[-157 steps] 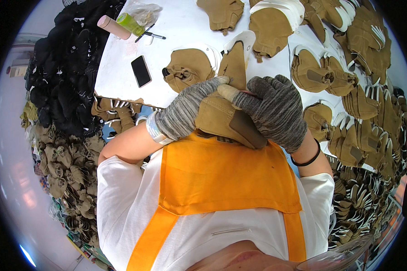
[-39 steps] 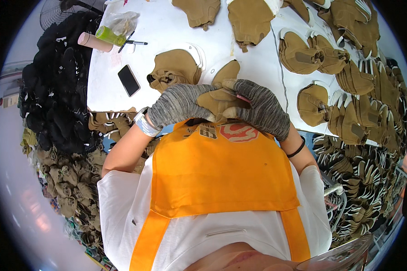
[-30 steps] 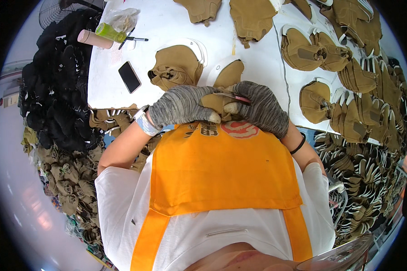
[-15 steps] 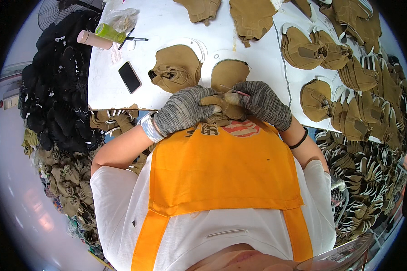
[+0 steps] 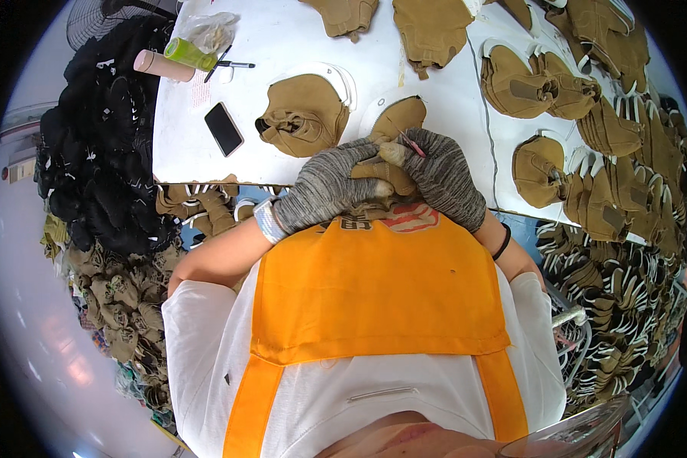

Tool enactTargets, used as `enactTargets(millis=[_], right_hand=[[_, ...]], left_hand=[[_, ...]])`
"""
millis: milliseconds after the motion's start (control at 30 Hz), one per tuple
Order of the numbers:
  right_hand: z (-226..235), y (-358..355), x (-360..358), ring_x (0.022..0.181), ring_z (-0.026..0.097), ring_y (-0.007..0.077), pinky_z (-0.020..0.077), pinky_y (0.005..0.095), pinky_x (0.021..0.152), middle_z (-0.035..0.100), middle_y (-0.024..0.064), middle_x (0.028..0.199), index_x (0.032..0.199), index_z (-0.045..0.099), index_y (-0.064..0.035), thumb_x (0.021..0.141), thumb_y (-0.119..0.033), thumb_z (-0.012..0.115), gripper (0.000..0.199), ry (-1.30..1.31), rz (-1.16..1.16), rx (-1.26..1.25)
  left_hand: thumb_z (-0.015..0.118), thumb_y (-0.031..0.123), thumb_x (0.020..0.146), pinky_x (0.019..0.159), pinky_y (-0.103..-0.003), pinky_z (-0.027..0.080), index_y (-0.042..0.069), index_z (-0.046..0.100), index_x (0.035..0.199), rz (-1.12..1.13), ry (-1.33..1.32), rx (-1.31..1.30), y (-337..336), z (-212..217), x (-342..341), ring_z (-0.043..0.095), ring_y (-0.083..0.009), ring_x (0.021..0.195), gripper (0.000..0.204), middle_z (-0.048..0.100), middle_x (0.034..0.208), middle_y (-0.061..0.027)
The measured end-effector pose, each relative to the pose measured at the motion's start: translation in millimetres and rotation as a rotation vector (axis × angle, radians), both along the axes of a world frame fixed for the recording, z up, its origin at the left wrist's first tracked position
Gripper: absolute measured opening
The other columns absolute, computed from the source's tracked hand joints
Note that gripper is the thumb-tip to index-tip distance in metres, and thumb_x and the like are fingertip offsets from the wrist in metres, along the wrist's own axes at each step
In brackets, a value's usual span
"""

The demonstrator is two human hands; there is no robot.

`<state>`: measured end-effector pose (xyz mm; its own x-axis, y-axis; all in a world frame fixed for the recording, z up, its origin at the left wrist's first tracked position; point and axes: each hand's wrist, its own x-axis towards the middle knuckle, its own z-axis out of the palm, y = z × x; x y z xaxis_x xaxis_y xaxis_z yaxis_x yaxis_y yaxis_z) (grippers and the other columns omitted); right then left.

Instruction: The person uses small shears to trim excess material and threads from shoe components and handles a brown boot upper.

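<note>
Nearest is the orange apron [image 5: 378, 298], on this side of the held brown upper [image 5: 401, 117], the landmark here. The upper sits at the near edge of the white surface [image 5: 282, 46], its rounded brown end pointing away and a white piece along its far rim. On its left, the left hand [image 5: 332, 182], in a grey knitted glove, has its fingers clamped on the near folds, thumb lying over them. On its right, the gloved right hand [image 5: 444, 174] has its fingers bent around a slim pink tool [image 5: 414, 145], thumb pressed to the upper; how the tool's tip meets the material I cannot tell.

Just left of the held upper lies a second upper [image 5: 305, 107] with white trim; farther left, a dark phone [image 5: 224, 128]. Well to its right are rows of brown uppers [image 5: 515, 85]. Beyond and left of it come a pen [image 5: 238, 65], a green bottle [image 5: 189, 55], a pink bottle [image 5: 164, 66] and a clear bag [image 5: 208, 32].
</note>
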<state>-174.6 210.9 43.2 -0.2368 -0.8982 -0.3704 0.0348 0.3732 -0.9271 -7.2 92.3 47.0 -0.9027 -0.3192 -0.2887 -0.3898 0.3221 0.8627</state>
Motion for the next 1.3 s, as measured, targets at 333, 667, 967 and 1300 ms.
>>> enactTargets(millis=[333,667,967,1300], right_hand=[[0.8,11.7,-1.6,0.104,0.055,0.0168,0.0457,0.0301,0.093,0.058,0.0108,0.115,0.121,0.051,-0.0011,0.078,-0.03,0.079,0.059,0.108,0.004,-0.156],[-24.0,20.5,-0.7,0.084,0.061,0.0167,0.0506,0.032,0.08,0.065,0.0099,0.09,0.109,0.059,0.0013,0.084,-0.028,0.072,0.041,-0.118,0.002,-0.079],[9.0,12.6,-10.5,0.088,0.06,0.0313,0.0492,0.0382,0.075,0.06,0.0155,0.094,0.119,0.058,-0.0015,0.093,-0.021,0.054,0.033,0.711,0.202,-0.31],[3.4,13.2,-8.4,0.081,0.058,0.0316,0.0498,0.0398,0.069,0.057,0.0127,0.088,0.122,0.06,-0.0099,0.081,-0.014,0.061,0.041,0.856,0.22,-0.383]], left_hand=[[0.069,0.018,0.086,0.092,-0.031,0.049,0.005,0.063,0.118,0.305,0.205,0.113,9.7,-24.0,12.9,0.063,-0.0192,0.104,0.035,0.065,0.114,-0.0106],[0.069,0.032,0.085,0.079,-0.032,0.053,0.004,0.066,0.112,0.108,0.037,0.133,-4.6,-10.9,8.2,0.067,-0.0201,0.088,0.038,0.069,0.095,-0.011],[0.065,0.03,0.09,0.077,-0.025,0.05,-0.001,0.063,0.115,0.274,0.169,0.491,2.1,-2.3,7.8,0.063,-0.0117,0.087,0.04,0.068,0.099,-0.0096],[0.066,0.032,0.089,0.076,-0.027,0.052,-0.003,0.064,0.111,0.295,0.165,0.494,4.2,-14.5,18.0,0.064,-0.0146,0.085,0.042,0.068,0.094,-0.0107]])
